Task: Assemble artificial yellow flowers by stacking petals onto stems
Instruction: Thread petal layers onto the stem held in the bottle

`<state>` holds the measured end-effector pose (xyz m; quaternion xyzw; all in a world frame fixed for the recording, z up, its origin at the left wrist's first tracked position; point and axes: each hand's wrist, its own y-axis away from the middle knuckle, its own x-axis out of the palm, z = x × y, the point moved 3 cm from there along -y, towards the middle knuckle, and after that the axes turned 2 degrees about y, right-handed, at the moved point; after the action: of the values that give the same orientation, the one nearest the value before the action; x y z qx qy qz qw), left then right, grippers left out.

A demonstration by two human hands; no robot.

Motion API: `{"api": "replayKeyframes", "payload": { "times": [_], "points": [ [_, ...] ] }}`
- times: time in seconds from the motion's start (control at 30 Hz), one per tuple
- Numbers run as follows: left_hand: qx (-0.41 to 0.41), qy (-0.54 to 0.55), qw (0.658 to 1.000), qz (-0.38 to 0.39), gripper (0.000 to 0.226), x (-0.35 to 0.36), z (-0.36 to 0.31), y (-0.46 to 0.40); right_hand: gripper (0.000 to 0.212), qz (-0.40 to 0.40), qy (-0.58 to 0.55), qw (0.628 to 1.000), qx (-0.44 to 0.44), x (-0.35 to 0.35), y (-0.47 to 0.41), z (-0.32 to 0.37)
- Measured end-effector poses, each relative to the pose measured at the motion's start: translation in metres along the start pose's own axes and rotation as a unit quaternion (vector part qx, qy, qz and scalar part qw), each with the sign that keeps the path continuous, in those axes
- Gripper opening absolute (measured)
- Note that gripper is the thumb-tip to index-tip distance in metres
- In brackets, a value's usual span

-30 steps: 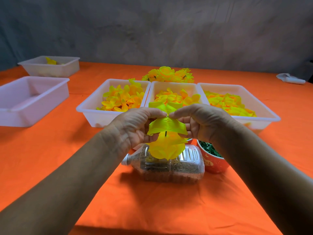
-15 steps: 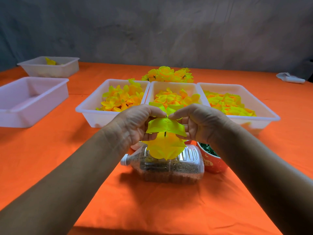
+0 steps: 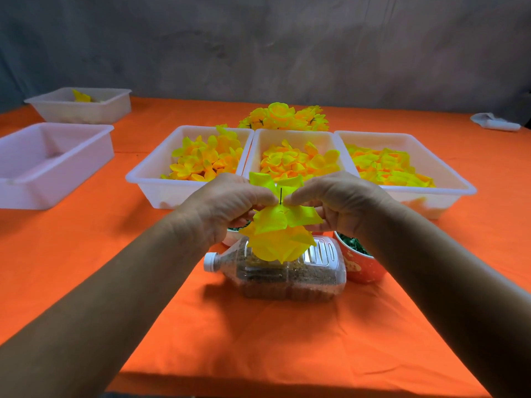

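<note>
Petals (image 3: 280,225), yellow and layered, are held up in the air over the near middle of the table (image 3: 258,340), just above a clear plastic bottle (image 3: 281,271). Left hand (image 3: 227,208) and right hand (image 3: 339,203) meet over the stack, fingers of both curled and pinching the top petal layer from either side. A thin dark stem (image 3: 280,195) stands upright between the two sets of fingertips, its tip showing above the petal layer. A larger yellow layer hangs below the pinched one.

Bottle lies on its side on the orange cloth, white cap to the left, with brown granular fill inside. Just beside its right end stands a red bowl (image 3: 363,268) holding green pieces; a second bowl (image 3: 234,235) shows partly behind the left hand, contents hard to make out.

Beyond the hands, three white trays sit side by side, touching: left tray (image 3: 149,179), middle tray (image 3: 293,136) and right tray (image 3: 448,179), each holding loose yellow petal pieces. Behind them lies a heap of finished yellow flowers (image 3: 283,117).

At far left, an empty-looking white tray (image 3: 54,165) and, further back, another tray (image 3: 80,107) with one yellow piece. At far right, a small white object (image 3: 495,123), not identifiable
</note>
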<state>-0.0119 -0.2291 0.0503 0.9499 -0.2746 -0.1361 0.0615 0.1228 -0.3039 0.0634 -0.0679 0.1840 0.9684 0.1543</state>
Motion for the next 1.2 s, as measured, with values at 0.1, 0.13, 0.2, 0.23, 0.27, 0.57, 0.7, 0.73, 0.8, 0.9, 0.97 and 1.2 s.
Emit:
{"api": "replayKeyframes", "payload": {
  "times": [0.1, 0.13, 0.2, 0.23, 0.27, 0.57, 0.7, 0.73, 0.8, 0.9, 0.97, 1.2],
  "points": [
    [0.001, -0.013, 1.000, -0.011, 0.021, -0.001, 0.004, -0.002, 0.019, -0.026, 0.021, 0.999, -0.016, -0.001, 0.000, 0.002],
    [0.001, -0.018, 1.000, -0.012, 0.025, -0.001, 0.005, -0.002, 0.020, -0.034, 0.033, 0.999, -0.025, -0.001, 0.001, 0.004],
    [-0.001, -0.024, 1.000, -0.014, 0.040, -0.001, 0.004, 0.000, 0.023, -0.043, 0.064, 0.996, -0.042, -0.001, 0.002, 0.009],
    [-0.002, -0.026, 1.000, -0.015, 0.046, -0.001, 0.003, 0.001, 0.024, -0.044, 0.080, 0.995, -0.047, -0.001, 0.002, 0.011],
    [-0.002, -0.027, 0.999, -0.017, 0.050, -0.002, 0.002, 0.001, 0.025, -0.041, 0.095, 0.993, -0.049, -0.001, 0.002, 0.013],
    [-0.003, 0.005, 0.999, -0.045, 0.021, -0.006, 0.004, -0.001, 0.024, -0.019, 0.183, 0.981, -0.062, -0.002, -0.002, 0.022],
    [-0.001, 0.000, 0.999, -0.033, 0.018, -0.005, 0.005, 0.001, 0.022, -0.013, 0.202, 0.978, -0.058, -0.001, -0.005, 0.021],
    [0.001, -0.008, 1.000, -0.030, 0.015, -0.004, 0.005, 0.001, 0.022, -0.013, 0.204, 0.977, -0.058, 0.000, -0.006, 0.020],
    [-0.001, -0.020, 1.000, -0.023, 0.013, -0.003, 0.005, 0.001, 0.022, -0.013, 0.204, 0.977, -0.058, 0.001, -0.008, 0.019],
    [-0.003, -0.035, 0.999, -0.019, 0.015, -0.003, 0.005, 0.002, 0.023, -0.001, 0.194, 0.979, -0.054, 0.001, -0.009, 0.018],
    [-0.001, -0.043, 0.999, -0.016, 0.016, -0.003, 0.005, 0.002, 0.024, 0.014, 0.183, 0.982, -0.049, 0.000, -0.010, 0.018],
    [-0.001, -0.046, 0.999, -0.017, 0.013, -0.003, 0.005, 0.003, 0.025, 0.041, 0.155, 0.986, -0.043, -0.002, -0.013, 0.012]
  ]
}}
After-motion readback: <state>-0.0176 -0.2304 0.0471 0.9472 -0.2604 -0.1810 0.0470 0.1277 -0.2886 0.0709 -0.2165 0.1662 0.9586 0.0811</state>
